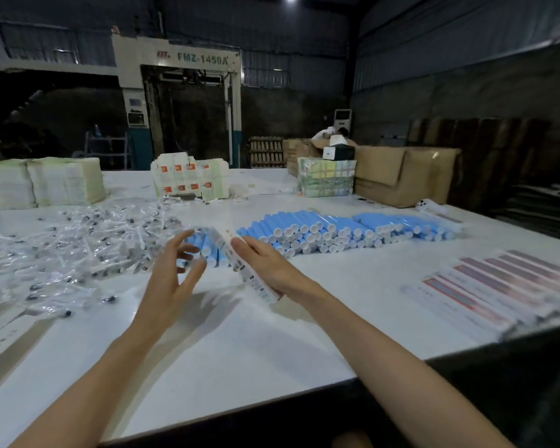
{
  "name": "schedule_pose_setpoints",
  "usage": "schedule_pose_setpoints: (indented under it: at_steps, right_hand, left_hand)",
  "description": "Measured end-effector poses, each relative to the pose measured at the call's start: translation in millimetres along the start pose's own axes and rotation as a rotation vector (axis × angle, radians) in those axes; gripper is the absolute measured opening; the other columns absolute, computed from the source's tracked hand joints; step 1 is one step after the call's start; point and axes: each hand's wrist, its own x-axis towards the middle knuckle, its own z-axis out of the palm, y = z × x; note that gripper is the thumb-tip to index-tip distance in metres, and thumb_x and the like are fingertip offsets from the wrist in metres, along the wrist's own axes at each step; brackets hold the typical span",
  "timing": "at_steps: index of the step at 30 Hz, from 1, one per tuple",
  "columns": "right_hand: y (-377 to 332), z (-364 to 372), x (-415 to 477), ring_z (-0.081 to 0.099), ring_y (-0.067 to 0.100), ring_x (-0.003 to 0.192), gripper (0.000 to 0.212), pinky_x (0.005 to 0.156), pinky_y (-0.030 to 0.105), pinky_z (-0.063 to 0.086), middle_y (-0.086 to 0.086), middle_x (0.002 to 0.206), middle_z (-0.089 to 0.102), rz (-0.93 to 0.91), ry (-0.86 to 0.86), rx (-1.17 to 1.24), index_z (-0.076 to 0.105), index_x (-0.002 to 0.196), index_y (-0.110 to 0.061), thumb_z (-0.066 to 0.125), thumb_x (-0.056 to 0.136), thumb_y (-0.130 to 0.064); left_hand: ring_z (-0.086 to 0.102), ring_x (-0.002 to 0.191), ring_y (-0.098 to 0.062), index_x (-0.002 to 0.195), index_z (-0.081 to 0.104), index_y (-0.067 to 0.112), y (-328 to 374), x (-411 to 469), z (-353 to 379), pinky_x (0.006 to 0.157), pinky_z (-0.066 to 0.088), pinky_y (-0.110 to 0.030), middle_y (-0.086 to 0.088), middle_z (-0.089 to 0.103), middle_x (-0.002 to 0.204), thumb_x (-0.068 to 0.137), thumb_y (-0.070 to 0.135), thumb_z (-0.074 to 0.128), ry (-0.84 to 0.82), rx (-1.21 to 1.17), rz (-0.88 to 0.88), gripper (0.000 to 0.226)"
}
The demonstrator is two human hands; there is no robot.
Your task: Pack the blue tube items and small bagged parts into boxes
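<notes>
While right hand [269, 270] grips long white box [252, 280] tilted above table [240, 350], left hand [170, 276] hovers spread near blue tubes [320, 231].

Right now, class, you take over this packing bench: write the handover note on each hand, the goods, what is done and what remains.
Left hand: open, fingers spread, holding nothing, just short of a few blue tubes.
Right hand: grips a narrow box, tilted above the table.
Supplies: main tube pile centre-right, bagged parts left.
Done: a row of closed boxes lies at right; contents unseen.
Left: fill the held box, then work through both piles.
</notes>
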Motion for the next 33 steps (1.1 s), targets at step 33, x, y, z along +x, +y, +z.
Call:
schedule_pose_setpoints:
  at_steps: [33]
  right_hand:
    - [121.0,-395.8,-202.7,0.032,0.039,0.149,0.051,0.123,0.061,0.017,0.017,0.162,0.036,1.044,0.507,-1.160,0.038,0.156,-0.022,0.036,0.111,-0.047]
  left_hand:
    - [0.054,0.121,-0.006,0.116,0.063,0.063,-47.6,1.3,6.4,0.101,0.031,-0.014,0.022,0.059,0.121,0.101,0.045,0.045,-0.315,0.419,0.290,0.030]
